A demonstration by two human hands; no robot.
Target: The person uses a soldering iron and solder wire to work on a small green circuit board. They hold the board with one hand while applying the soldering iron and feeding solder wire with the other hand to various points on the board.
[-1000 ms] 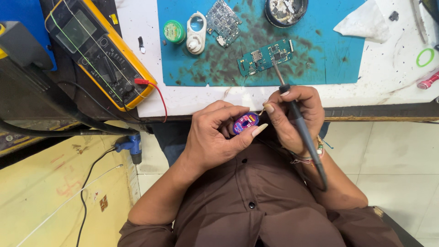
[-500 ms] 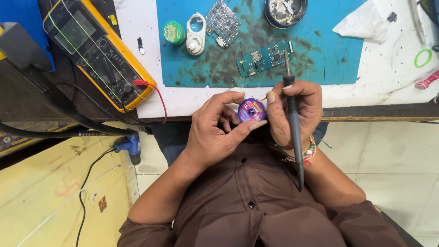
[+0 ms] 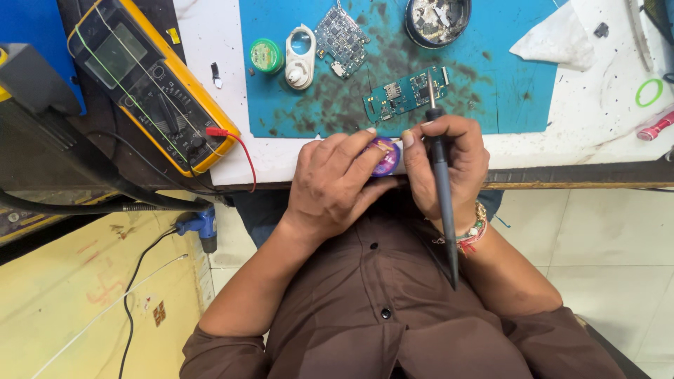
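Note:
My left hand [image 3: 335,181] grips a small round purple spool [image 3: 385,156] at the table's front edge. My right hand [image 3: 445,163] holds a dark soldering iron [image 3: 441,184] upright, and its fingertips also touch the spool. The iron's tip points at a small green circuit board [image 3: 405,94] lying on the stained blue mat [image 3: 337,105]. Both hands rest close together just in front of the board.
On the mat lie a second circuit board [image 3: 340,34], a white oval part [image 3: 300,57], a green round tin [image 3: 266,55] and a dark dish of bits [image 3: 437,18]. A yellow multimeter [image 3: 151,84] with a red lead sits at left; a white tissue [image 3: 554,39] and green ring [image 3: 650,92] at right.
Both hands have risen from my lap to the table edge with the spool. The soldering iron has swung upright, its tip now over the green board.

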